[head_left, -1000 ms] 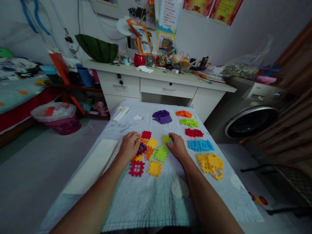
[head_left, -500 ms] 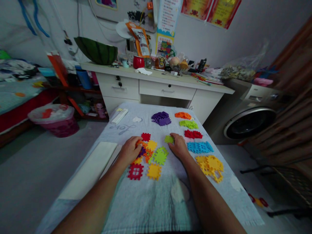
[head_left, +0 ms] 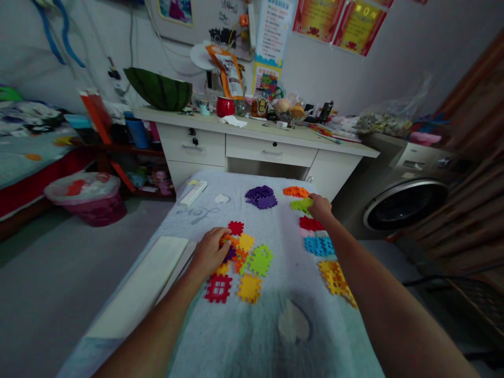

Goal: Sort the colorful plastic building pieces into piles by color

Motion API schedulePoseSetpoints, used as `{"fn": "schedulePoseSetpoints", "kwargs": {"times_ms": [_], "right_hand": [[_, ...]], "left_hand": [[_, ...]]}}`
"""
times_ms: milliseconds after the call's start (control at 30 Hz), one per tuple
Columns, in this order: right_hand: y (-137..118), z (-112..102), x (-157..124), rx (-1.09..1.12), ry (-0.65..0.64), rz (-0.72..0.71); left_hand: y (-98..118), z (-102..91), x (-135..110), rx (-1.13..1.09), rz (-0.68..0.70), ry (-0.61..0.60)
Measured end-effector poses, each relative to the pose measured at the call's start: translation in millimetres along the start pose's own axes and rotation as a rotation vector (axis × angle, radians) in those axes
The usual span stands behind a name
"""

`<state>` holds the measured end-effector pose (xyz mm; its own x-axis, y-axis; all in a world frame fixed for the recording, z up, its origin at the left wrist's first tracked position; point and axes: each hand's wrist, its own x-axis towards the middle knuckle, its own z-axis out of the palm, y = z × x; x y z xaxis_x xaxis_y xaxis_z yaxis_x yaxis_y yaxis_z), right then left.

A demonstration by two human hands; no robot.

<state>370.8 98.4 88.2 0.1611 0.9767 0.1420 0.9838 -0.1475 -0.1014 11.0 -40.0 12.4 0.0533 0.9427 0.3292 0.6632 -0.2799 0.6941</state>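
Observation:
My left hand (head_left: pixel 212 252) is at the left edge of a mixed pile, its thumb and fingers closed around an orange building piece (head_left: pixel 225 239). Purple, orange and yellow pieces lie by its fingertips. Close by are a small red square piece (head_left: pixel 236 228), a light green piece (head_left: pixel 260 260), a yellow square piece (head_left: pixel 249 289) and a red window piece (head_left: pixel 218 289), all with toothed edges. My right hand (head_left: pixel 321 208) reaches to the light green pile (head_left: pixel 299 205), fingers pinched together over its right end. A green piece shows at those fingertips; the hand partly hides it.
Sorted piles of purple (head_left: pixel 261 197), orange (head_left: pixel 296 191), red (head_left: pixel 311 223), blue (head_left: pixel 318 245) and yellow pieces (head_left: pixel 334 278) lie on the cloth-covered table. A white board (head_left: pixel 137 289) lies along the left side. Behind stands a cluttered white desk (head_left: pixel 271 152); a washing machine (head_left: pixel 401 178) is at right.
My right hand has moved from the middle of the table to the light green pile, and the green square it held has left that spot. My left hand stays at the mixed pile.

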Motion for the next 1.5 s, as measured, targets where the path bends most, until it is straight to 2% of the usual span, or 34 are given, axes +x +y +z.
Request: {"fn": "schedulePoseSetpoints", "kwargs": {"times_ms": [267, 600, 867, 1267, 1367, 1500], "right_hand": [[6.9, 9.2, 14.5, -0.061, -0.064, 0.016], [8.2, 18.5, -2.7, -0.003, 0.029, 0.034], [22.0, 14.6, 10.4, -0.078, -0.049, 0.002], [27.4, 5.7, 19.0, -0.133, -0.127, -0.053], [32.9, 0.0, 24.7, -0.088, -0.158, -0.085], [38.7, -2.8, 34.1, 0.113, -0.100, -0.107]], "left_hand": [[0.0, -1.5, -0.1, -0.002, -0.019, 0.007], [-1.2, -0.2, -0.8, 0.004, 0.004, 0.004], [1.9, -1.6, -0.8, -0.003, -0.010, -0.005], [-0.2, -1.1, -0.4, 0.011, -0.006, -0.002], [-0.9, -1.3, -0.4, 0.013, 0.003, 0.000], [-1.0, -1.2, -0.4, 0.017, 0.001, -0.011]]}}
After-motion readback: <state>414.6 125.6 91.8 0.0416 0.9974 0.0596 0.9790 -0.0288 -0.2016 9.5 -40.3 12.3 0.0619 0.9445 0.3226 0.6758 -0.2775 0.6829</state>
